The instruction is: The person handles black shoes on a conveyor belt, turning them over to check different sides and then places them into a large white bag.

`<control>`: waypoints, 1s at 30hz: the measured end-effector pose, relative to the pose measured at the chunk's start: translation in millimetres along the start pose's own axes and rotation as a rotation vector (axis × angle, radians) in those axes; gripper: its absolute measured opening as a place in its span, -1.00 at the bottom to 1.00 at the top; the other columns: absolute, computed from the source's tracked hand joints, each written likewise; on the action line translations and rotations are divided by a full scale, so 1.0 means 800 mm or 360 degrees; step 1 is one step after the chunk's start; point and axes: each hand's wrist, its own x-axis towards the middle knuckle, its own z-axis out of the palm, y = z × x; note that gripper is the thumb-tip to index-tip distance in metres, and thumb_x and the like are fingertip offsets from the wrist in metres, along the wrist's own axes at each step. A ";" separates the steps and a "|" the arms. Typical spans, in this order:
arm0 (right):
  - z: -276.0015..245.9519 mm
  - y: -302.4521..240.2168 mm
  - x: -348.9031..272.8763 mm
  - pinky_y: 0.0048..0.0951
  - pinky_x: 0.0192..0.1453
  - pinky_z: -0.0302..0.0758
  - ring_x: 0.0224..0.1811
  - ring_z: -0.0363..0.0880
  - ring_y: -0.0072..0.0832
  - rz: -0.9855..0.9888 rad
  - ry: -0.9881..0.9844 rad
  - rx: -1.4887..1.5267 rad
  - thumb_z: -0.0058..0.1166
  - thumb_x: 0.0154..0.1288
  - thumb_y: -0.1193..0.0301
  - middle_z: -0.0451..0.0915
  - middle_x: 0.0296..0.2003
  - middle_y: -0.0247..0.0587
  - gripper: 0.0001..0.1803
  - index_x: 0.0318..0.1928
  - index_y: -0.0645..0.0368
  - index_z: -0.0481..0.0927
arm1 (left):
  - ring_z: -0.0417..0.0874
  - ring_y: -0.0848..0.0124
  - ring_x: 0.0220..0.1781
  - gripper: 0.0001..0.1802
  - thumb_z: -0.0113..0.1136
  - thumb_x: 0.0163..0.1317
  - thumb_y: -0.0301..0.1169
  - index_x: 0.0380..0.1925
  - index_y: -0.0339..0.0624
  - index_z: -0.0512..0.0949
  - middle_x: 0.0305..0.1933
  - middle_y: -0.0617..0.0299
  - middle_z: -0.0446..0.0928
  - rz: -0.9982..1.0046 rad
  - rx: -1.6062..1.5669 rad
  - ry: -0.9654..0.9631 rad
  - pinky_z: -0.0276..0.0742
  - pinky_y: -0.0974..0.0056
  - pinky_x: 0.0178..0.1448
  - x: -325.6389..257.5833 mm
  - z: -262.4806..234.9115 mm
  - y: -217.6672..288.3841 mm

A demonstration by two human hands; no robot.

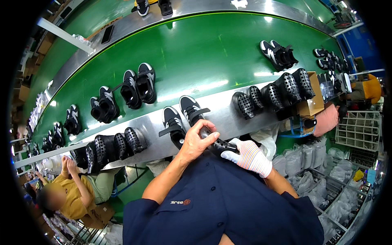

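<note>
Close to my chest I hold a black perforated shoe tree [221, 145] in both hands. My bare left hand [197, 141] is closed round one end of it, thumb on top. My right hand [250, 157], in a white striped glove, grips the other end. Just beyond my left hand, a pair of black and grey sneakers stands on the metal ledge: the left sneaker [173, 124] and the right sneaker [190, 108], their black straps sticking out sideways. My hands hide part of the shoe tree and the heel of the right sneaker.
Shoe trees stand in rows on the ledge [220, 122], one group [118, 147] at left, another [277, 94] at right beside a cardboard box [312, 102]. More sneakers [139, 85] sit on the green belt [196, 53]. A co-worker [75, 194] sits at left; bagged items fill racks [322, 183] at right.
</note>
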 end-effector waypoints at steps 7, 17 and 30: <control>0.023 0.010 0.053 -0.04 -0.10 0.60 -0.21 0.70 0.15 -0.0025 0.0021 -0.0021 0.26 0.32 0.04 0.67 -0.37 0.25 -0.51 -0.22 0.32 0.67 | 0.68 0.08 0.01 -0.49 0.47 0.21 -0.34 0.12 -0.30 0.55 0.01 -0.06 0.62 0.0201 0.0926 0.0670 0.61 0.09 0.11 0.007 -0.035 -0.035; 0.051 -0.030 0.140 0.03 0.01 0.64 -0.13 0.75 0.08 0.0121 0.0106 -0.0783 0.14 0.39 0.18 0.74 -0.28 0.16 -0.66 -0.18 0.23 0.70 | 0.61 -0.19 0.01 -0.80 0.18 0.00 -0.56 -0.33 -0.41 0.62 -0.17 -0.28 0.62 0.0339 0.1338 0.0100 0.54 -0.08 0.20 0.081 -0.035 -0.067; -0.049 0.004 0.066 0.00 -0.07 0.58 -0.20 0.68 0.22 0.0087 -0.0228 -0.0361 0.22 0.30 0.02 0.62 -0.38 0.34 -0.46 -0.27 0.40 0.66 | 0.55 0.00 0.16 -0.43 0.53 -0.01 -0.11 -0.06 -0.19 0.61 -0.03 0.01 0.65 0.0007 0.1819 0.0259 0.49 -0.21 0.12 0.072 -0.044 -0.046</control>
